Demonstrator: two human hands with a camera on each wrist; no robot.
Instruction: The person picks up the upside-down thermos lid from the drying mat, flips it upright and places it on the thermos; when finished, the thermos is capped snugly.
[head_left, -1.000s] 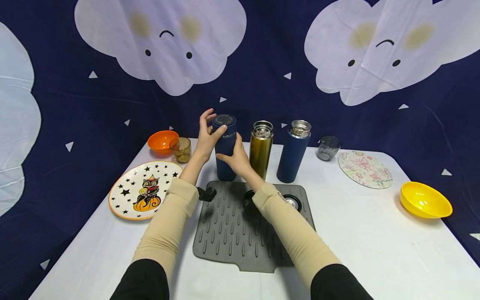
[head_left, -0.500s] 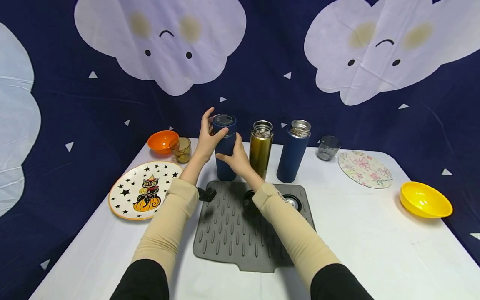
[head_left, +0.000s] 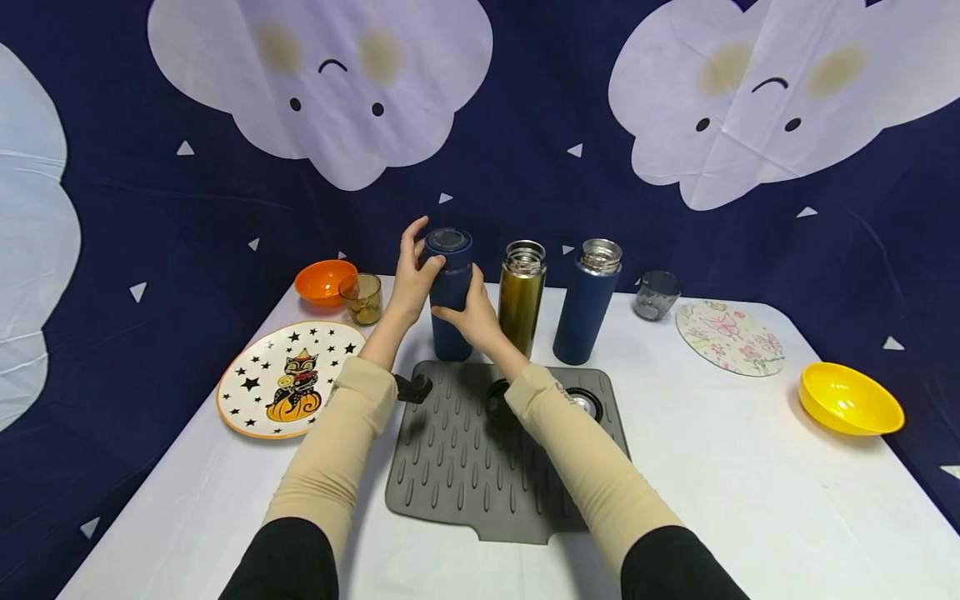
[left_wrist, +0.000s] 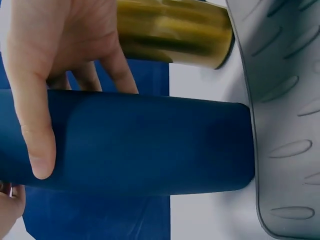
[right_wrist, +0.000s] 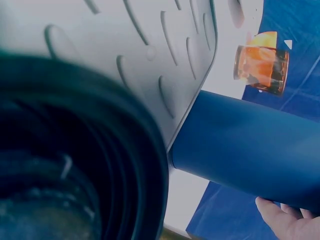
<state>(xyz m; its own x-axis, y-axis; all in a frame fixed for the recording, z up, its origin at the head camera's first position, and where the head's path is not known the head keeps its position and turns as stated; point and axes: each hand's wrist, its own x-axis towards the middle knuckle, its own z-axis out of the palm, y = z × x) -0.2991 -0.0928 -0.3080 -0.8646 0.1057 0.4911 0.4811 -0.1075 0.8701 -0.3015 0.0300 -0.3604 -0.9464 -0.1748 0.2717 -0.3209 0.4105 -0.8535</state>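
Note:
A dark blue thermos bottle stands upright just behind the grey drying mat. Its blue lid sits on top. My left hand grips the lid from the left, thumb in front and index finger raised behind. Lower down, my right hand holds the bottle's body from the right. In the left wrist view, the right thumb lies across the blue body. A gold bottle and another blue bottle, both with bare steel necks, stand to the right.
A black-rimmed lid lies on the mat beneath my right forearm. Leftward are a cat plate, an amber cup and an orange bowl. Rightward stand a grey cup, a floral plate and a yellow bowl.
My left thumb has shifted slightly left across the front of the lid. The right hand and the bottle have stayed in place.

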